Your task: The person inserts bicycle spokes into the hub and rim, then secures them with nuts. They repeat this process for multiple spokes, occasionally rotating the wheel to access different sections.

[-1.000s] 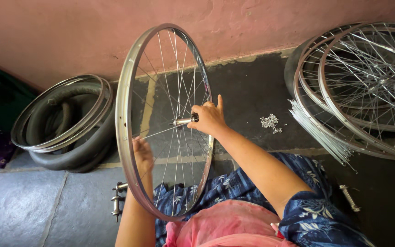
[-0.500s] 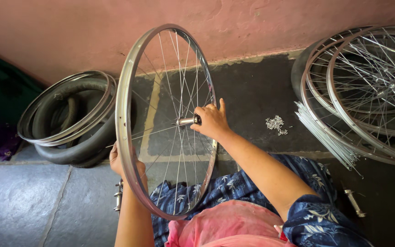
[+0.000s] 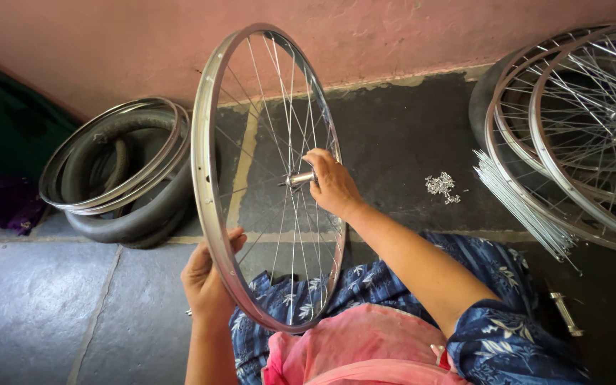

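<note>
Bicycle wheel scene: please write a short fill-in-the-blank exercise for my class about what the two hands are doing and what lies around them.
1. The left hand grips the wheel's silver ____.
2. The right hand holds the ____ at the middle of the wheel.
3. Black tyres lie against the ____ wall.
4. The loose spokes lie on the person's ____ side.

Missing words: rim; hub; pink; right

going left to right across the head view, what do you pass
green cloth → stack of tyres and rims → left hand on the upright wheel's rim → hub → right hand → small pile of nipples → bundle of loose spokes → leaning spoked wheels
</note>
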`<state>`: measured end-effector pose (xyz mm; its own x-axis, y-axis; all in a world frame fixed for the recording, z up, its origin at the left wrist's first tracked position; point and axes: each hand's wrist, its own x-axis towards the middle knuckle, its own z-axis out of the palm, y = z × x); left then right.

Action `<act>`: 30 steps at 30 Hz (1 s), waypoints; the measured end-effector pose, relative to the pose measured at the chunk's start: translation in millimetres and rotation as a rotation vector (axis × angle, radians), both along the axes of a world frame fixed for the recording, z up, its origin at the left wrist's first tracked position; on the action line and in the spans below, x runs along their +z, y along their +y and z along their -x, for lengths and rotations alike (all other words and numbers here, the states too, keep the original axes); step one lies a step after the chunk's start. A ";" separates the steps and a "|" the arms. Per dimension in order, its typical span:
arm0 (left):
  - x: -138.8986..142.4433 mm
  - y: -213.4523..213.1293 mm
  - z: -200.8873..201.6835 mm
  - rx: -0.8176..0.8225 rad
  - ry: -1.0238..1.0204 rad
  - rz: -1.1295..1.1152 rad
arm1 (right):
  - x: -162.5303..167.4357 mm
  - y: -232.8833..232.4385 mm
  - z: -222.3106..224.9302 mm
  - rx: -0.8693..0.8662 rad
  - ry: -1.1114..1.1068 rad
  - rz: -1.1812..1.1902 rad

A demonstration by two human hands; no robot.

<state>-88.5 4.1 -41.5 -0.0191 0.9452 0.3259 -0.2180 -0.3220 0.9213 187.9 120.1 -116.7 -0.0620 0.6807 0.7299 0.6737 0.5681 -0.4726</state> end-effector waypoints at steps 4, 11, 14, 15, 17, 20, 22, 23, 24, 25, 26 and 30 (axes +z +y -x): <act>-2.7 -5.6 -1.7 -0.079 0.013 0.018 | 8.7 -7.7 1.4 -0.066 -0.213 -0.058; -29.5 -57.4 -25.4 -0.052 0.053 -0.200 | 15.0 -9.7 1.1 0.035 -0.159 -0.151; -44.4 -69.8 -39.9 0.123 0.267 -0.253 | 13.1 -9.7 3.5 0.046 -0.161 -0.144; -45.8 -71.1 -42.4 0.169 0.257 -0.238 | 12.7 -8.7 3.3 0.059 -0.164 -0.129; -38.5 -63.6 -39.8 0.059 0.168 -0.298 | 11.7 -6.3 1.6 0.064 -0.160 -0.103; -6.3 -44.9 -30.2 -0.007 0.197 -0.211 | 11.9 -3.2 -3.8 0.032 -0.146 -0.069; 23.5 -32.5 -25.4 -0.024 0.269 -0.125 | 13.4 -5.6 -7.1 -0.009 -0.137 -0.029; 38.7 -26.0 -24.1 -0.029 0.306 -0.096 | 15.1 -8.2 -8.2 -0.008 -0.130 -0.042; 51.4 -20.4 -26.3 -0.033 0.342 -0.070 | 18.2 -10.4 -8.7 -0.006 -0.123 -0.058; 62.0 -16.0 -31.3 -0.075 0.340 -0.071 | 22.9 -12.9 -9.2 -0.005 -0.115 -0.075; 71.1 -11.6 -36.2 -0.116 0.340 -0.072 | 28.4 -16.4 -7.8 0.010 -0.051 -0.085; 85.0 -6.3 -57.9 -0.188 0.338 -0.044 | 66.9 -26.2 2.9 0.180 0.107 0.101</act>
<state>-30.6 -2.2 43.5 0.2682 0.9072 0.3243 0.0363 -0.3459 0.9376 184.9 93.9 -49.8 -0.1144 0.7355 0.6678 0.5088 0.6207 -0.5966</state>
